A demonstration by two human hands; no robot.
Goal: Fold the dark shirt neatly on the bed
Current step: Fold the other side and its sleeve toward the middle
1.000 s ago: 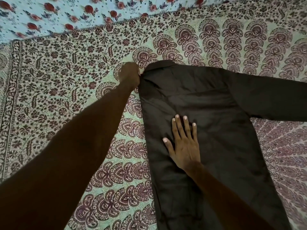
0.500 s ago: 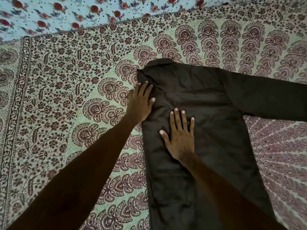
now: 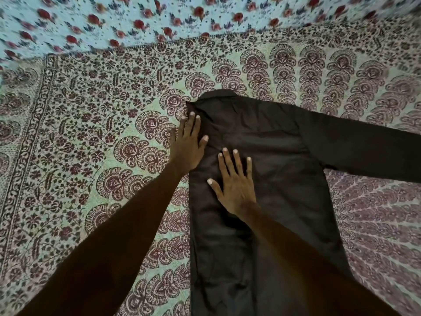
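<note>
Spread across the bed: pale green cotton bedspread (image 3: 95,137) printed with maroon paisley fans and vine borders; beyond its far edge, light blue sheet (image 3: 114,17) dotted with red flowers, blurred. On the bedspread, right of centre: dark brown-black long-sleeved shirt (image 3: 284,179), lying flat, collar toward the far side, left side already folded inward to a straight edge, right sleeve (image 3: 364,147) stretched out flat toward the right. Left hand (image 3: 188,147) open, fingers spread, palm down, lying across the shirt's folded left edge near the shoulder, gripping nothing. Right hand (image 3: 234,185) open and flat, fingers splayed, pressed on the shirt's chest, just beside the left hand, gripping nothing.
</note>
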